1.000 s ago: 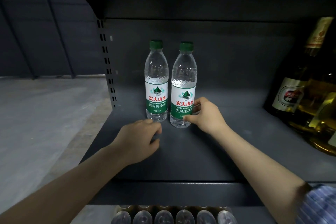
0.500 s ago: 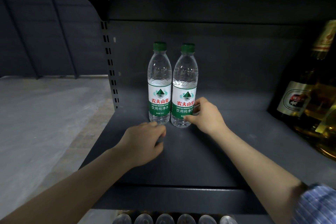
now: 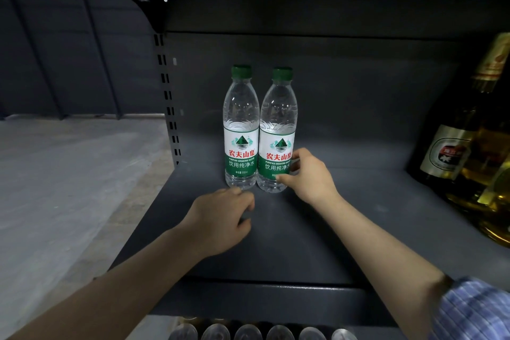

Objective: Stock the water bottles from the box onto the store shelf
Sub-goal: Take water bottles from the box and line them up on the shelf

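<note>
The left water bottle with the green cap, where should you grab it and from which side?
Grip the left water bottle around its labelled middle, probably coming from the front-left. It stands upright with the right water bottle tight against its right side, held by the right hand, so that side is blocked. The left hand sits just in front of its base, fingers curled, holding nothing.

Left hand (image 3: 220, 218) curled; right hand (image 3: 309, 174) pinching.
</note>
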The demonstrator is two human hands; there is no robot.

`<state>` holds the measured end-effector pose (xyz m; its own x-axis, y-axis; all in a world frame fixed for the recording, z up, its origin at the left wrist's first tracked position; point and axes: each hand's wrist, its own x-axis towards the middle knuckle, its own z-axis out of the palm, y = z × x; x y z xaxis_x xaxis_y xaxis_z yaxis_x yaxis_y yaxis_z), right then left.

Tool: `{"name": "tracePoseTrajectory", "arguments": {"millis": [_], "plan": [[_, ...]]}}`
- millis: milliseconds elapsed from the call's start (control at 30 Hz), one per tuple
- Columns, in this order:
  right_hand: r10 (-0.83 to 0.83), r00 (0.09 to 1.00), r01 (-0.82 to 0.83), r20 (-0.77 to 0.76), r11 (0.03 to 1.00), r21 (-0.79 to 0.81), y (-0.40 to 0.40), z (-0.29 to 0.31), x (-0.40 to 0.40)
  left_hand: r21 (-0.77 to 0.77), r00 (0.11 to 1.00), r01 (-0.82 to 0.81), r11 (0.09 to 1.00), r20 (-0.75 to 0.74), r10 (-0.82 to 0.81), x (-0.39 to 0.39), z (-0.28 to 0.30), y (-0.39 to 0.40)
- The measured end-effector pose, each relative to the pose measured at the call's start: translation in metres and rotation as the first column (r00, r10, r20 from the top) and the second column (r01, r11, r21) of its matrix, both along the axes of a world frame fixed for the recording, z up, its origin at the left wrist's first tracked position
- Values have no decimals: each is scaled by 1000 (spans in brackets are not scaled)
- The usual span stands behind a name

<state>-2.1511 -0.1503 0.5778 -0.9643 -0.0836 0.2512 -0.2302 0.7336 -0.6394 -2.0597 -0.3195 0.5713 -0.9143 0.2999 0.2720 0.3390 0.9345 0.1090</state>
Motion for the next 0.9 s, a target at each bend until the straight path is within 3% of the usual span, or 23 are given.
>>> {"name": "tracePoseTrajectory", "arguments": {"millis": [467,900], "plan": [[39,999,-38,0,970,240,27,5,35,1,999,-31,1000,-38,31,20,13,24],[71,997,-55,-39,950,307,76,18,91,-27,995,-97,995,-23,96,67,35,73]]}}
